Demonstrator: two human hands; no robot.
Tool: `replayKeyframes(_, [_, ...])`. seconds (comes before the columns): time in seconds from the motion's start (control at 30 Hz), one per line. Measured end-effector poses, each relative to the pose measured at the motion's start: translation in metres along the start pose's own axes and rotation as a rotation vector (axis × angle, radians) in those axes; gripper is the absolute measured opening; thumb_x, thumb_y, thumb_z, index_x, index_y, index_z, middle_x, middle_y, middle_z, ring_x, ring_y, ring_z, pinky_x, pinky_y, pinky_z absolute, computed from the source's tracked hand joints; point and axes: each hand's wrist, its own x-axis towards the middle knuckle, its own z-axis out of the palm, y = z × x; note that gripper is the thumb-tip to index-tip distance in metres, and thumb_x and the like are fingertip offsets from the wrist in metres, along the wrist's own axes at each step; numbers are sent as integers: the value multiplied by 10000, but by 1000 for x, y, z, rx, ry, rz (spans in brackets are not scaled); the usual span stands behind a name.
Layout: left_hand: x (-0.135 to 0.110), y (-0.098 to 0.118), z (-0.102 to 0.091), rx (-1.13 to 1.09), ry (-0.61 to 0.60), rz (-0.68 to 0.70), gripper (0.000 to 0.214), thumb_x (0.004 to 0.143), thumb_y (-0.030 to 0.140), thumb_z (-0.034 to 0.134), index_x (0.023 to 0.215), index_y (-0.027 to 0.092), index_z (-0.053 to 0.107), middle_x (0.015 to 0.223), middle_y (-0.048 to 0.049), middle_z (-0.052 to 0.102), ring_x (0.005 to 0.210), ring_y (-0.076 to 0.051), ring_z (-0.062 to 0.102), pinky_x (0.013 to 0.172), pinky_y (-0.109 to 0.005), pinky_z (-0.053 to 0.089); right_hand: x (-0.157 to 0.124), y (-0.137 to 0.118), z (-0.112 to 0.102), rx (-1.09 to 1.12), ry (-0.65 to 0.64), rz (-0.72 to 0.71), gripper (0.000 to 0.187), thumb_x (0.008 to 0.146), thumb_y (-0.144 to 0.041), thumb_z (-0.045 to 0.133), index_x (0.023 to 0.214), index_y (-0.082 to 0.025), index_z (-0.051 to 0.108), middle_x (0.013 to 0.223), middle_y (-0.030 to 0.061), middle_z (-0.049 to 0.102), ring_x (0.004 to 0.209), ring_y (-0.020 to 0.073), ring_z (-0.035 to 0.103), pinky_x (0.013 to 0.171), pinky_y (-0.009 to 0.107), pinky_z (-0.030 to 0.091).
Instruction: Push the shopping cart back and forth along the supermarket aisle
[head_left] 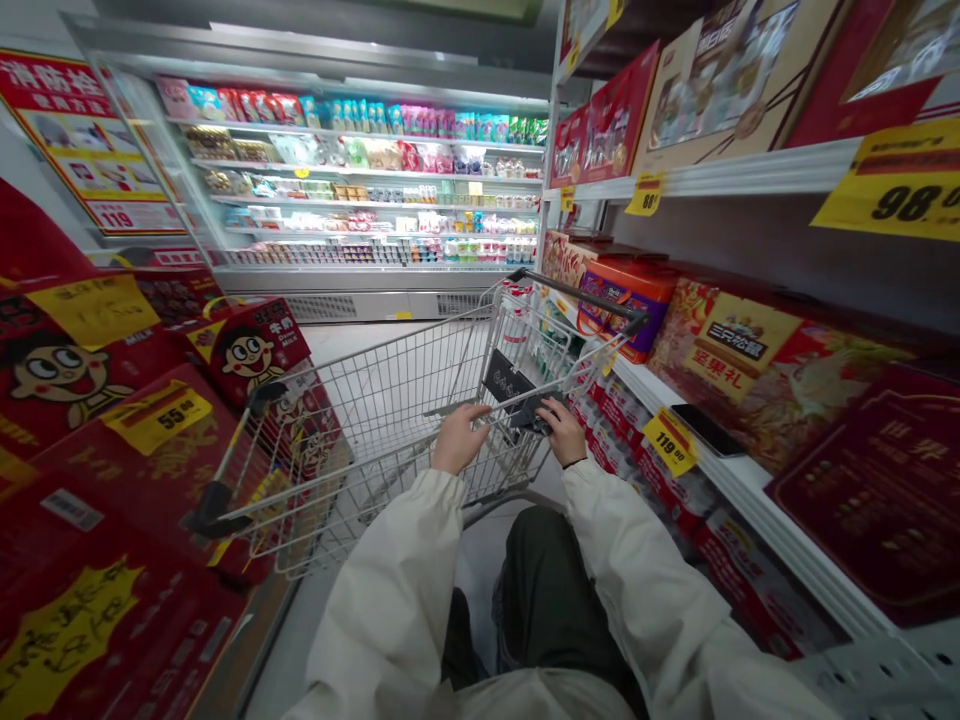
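**A:** Here we go! Your left hand [459,443] is curled shut over the top rim of a silver wire shopping cart [360,440], right in front of you!

**B:** And your right hand [564,432] is closed around a flat black object [531,414] at that same rim, just beside a black plastic panel [507,382]. Is it a phone or part of the cart? Can't tell from here!

**A:** Your two hands are close together but not touching, with white padded sleeves [390,590] running back from your wrists. The cart's basket reaches out ahead of your grip.

**B:** Left of your grip, red cartons with a cartoon face [255,350] stand right beside the cart. To the right, a white store shelf [787,530] holds red-and-gold gift boxes [720,350] and a yellow price tag [670,442].

**A:** Well beyond your grip, a long white refrigerated display case [375,290] is packed with colourful packets!
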Motion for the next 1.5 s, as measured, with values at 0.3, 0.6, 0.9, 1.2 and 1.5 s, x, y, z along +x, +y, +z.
replayKeyframes(0.3, [0,-12,12,5,97,89,392,741,188,522,1099,211,680,1078,-42,693,1066,-235,608,1011,-415,441,11,-1,-9,-63,-95,43,551,652,70,422,1058,-175,700,1204,108,658,1223,227,547,1070,419,440])
replayKeyframes(0.6, [-2,-15,15,28,123,93,401,719,156,531,1081,229,687,1049,-33,693,1072,-238,607,1035,-424,417,47,7,-46,-98,49,86,580,643,48,428,1143,-174,620,1399,133,518,1395,240,351,1131,494,336])
replayKeyframes(0.9, [-6,-11,19,67,139,75,392,731,172,537,1093,215,680,1068,-46,691,1073,-247,601,1042,-437,406,47,-14,-9,-241,-31,187,540,736,-20,457,1244,-158,577,1385,142,517,1406,280,300,1144,532,285])
replayKeyframes(1.2, [-13,-17,16,45,82,112,497,727,129,508,1198,224,636,1248,-51,663,1191,-235,575,1135,-468,323,57,6,-33,-207,-182,-35,556,759,-22,466,1290,-155,565,1407,144,512,1419,248,326,1162,510,302])
replayKeyframes(1.5, [-20,-13,23,48,114,123,560,700,104,520,1240,220,611,1319,-51,632,1229,-229,567,1171,-488,293,47,-42,-3,-142,-184,-35,627,714,-4,445,1328,-95,532,1441,142,507,1396,235,391,1170,455,325])
